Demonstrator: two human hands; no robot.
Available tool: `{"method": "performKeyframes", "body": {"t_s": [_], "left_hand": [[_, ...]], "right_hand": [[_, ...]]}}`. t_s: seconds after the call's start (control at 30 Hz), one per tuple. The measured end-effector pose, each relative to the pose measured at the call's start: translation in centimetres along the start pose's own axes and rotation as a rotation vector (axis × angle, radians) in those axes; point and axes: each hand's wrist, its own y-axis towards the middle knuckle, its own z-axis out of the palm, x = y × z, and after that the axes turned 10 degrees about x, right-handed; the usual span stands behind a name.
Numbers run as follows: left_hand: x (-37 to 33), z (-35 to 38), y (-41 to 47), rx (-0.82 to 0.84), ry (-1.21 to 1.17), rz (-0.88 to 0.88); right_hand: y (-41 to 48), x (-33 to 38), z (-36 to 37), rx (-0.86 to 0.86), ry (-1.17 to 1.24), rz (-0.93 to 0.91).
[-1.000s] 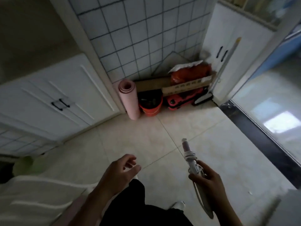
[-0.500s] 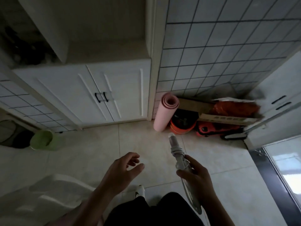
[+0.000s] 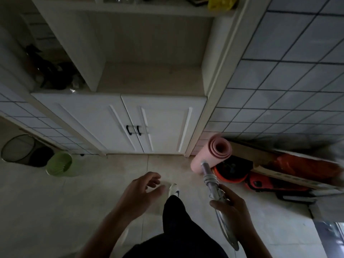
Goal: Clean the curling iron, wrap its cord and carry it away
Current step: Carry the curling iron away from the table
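My right hand (image 3: pixel 231 214) grips a pale curling iron (image 3: pixel 211 183) by its handle, the barrel tip pointing up and away toward the pink mat. Its grey cord (image 3: pixel 226 233) is wound around the handle and a loop hangs down below my fist. My left hand (image 3: pixel 142 194) hovers over the floor to the left, fingers loosely spread, holding nothing. Between the hands I see my dark trouser leg and a white shoe (image 3: pixel 174 189) stepping forward.
A white double-door cabinet (image 3: pixel 134 125) with an open shelf above stands straight ahead. A rolled pink mat (image 3: pixel 212 155), orange bucket (image 3: pixel 230 172) and red clutter lean at the tiled wall, right. A green bin (image 3: pixel 60 164) and a black mesh bin (image 3: pixel 17 148) sit left.
The view has swung left, bringing the cabinet to the centre and closer. Both hands keep their pose, the right still carrying the curling iron.
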Motion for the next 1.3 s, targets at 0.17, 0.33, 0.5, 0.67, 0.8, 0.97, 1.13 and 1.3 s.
{"method": "performKeyframes", "body": {"t_s": [0.17, 0.33, 0.5, 0.67, 0.8, 0.97, 1.13, 1.3], "left_hand": [[-2.3, -4.9, 7.8, -0.051, 0.017, -0.013], [-3.5, -10.2, 13.8, -0.129, -0.021, -0.03], [-4.4, -16.2, 20.1, -0.267, -0.085, -0.01], [-3.2, -22.0, 27.8, -0.391, 0.09, 0.007], [-1.0, -25.3, 34.2, -0.339, 0.248, -0.037], [2.0, -25.6, 37.0, -0.326, 0.456, -0.054], [2.9, -25.7, 37.4, -0.374, 0.448, 0.016], [3.3, -25.6, 37.5, -0.36, 0.477, 0.025]], "right_hand": [[10.0, 7.0, 0.2, 0.057, -0.018, -0.061], [19.0, 12.9, 0.2, 0.169, -0.094, -0.092], [26.4, 18.4, 0.5, 0.263, -0.162, -0.147], [34.8, 24.4, 2.7, 0.321, -0.279, -0.173], [41.5, 30.1, 5.5, 0.319, -0.371, -0.243], [48.7, 35.1, 8.4, 0.387, -0.531, -0.138], [52.3, 35.2, 10.2, 0.592, -0.74, 0.13], [52.2, 34.4, 10.0, 0.599, -0.768, 0.079]]}}
